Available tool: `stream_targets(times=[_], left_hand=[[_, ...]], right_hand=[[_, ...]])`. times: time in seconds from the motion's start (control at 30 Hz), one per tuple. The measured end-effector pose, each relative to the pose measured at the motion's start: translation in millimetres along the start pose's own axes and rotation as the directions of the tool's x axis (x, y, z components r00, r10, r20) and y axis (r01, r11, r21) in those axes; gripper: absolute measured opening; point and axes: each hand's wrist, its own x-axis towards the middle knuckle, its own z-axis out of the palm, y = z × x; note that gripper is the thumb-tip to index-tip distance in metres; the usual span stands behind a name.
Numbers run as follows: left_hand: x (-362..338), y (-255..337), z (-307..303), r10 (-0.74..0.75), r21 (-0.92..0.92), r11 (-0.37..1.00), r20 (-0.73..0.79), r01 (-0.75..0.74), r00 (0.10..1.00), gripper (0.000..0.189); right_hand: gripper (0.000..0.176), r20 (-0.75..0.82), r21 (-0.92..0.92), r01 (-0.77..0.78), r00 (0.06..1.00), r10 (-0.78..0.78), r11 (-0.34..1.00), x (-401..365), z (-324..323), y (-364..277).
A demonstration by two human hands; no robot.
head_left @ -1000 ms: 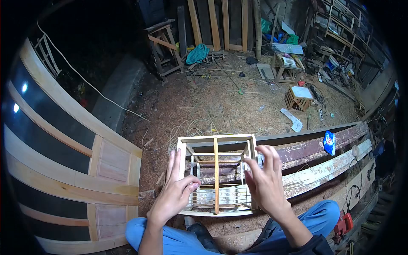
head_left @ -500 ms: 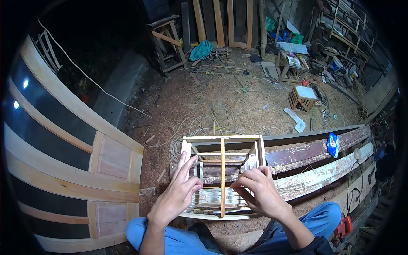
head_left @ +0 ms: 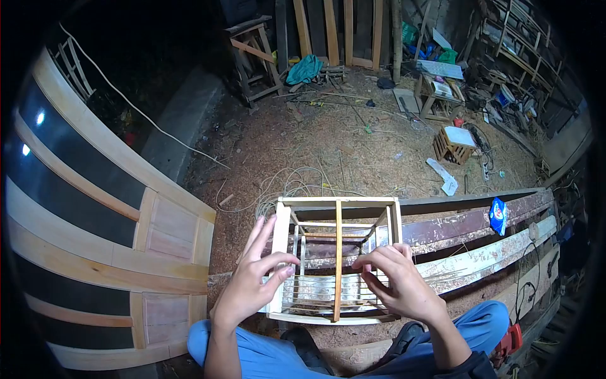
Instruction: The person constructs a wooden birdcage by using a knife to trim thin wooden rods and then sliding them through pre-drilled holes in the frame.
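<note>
A small wooden frame [head_left: 339, 227], box-like with a slat down its middle, stands between my hands. Several thin sticks [head_left: 315, 292] run across its near part. My left hand [head_left: 252, 284] is at the frame's left side, its upper fingers spread and stretched out. Its index finger and thumb bend inward over the frame with a gap between their tips. At the right side, my right hand [head_left: 404, 287] has curled fingers close to the thumb, near the middle slat. Whatever may be in that pinch is too small to make out.
Below the frame, weathered planks [head_left: 454, 271] stretch right, with a blue packet [head_left: 498, 216] on them. A large panelled wooden door [head_left: 113, 271] lies at left. Coiled cord [head_left: 290, 183] and a slatted crate [head_left: 453, 145] are on the littered ground. A red tool [head_left: 508, 346] sits by my right knee.
My left hand has shifted slightly down, its index finger now bent toward the thumb. My right hand stays near the slat, its fingers a little higher. The whole view has shifted slightly.
</note>
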Motion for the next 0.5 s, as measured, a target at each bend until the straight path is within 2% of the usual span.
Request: stream_targets(times=[0.03, 0.07, 0.13, 0.27, 0.33, 0.5], left_hand=[[-1, 3, 0, 0.036, 0.105, 0.994, 0.017, -0.038, 0.999, 0.016], [-1, 4, 2, 0.036, 0.103, 0.994, 0.018, -0.038, 0.999, 0.016], [0, 6, 7, 0.117, 0.209, 0.969, 0.083, -0.132, 0.99, 0.012], [2, 0, 17, 0.153, 0.211, 0.96, 0.148, -0.182, 0.977, 0.011], [2, -3, 21, 0.105, 0.016, 0.994, 0.141, -0.108, 0.984, 0.011], [3, -3, 23, 0.126, 0.046, 0.99, 0.113, -0.132, 0.986, 0.01]], right_hand=[[0.027, 0.001, 0.0, -0.001, 1.0, 0.001, 1.0, 0, -2, 1], [0.029, 0.042, -0.001, -0.009, 0.999, 0.009, 1.0, 0, -5, 0], [0.032, 0.083, -0.004, -0.018, 0.996, 0.018, 1.0, -1, -7, -1], [0.036, 0.101, 0.011, -0.022, 0.995, 0.021, 1.0, -1, -8, 1], [0.037, 0.1, 0.024, -0.016, 0.995, 0.013, 1.0, -1, -7, 2], [0.036, 0.081, 0.063, -0.033, 0.996, 0.028, 0.997, -1, -6, 3]])
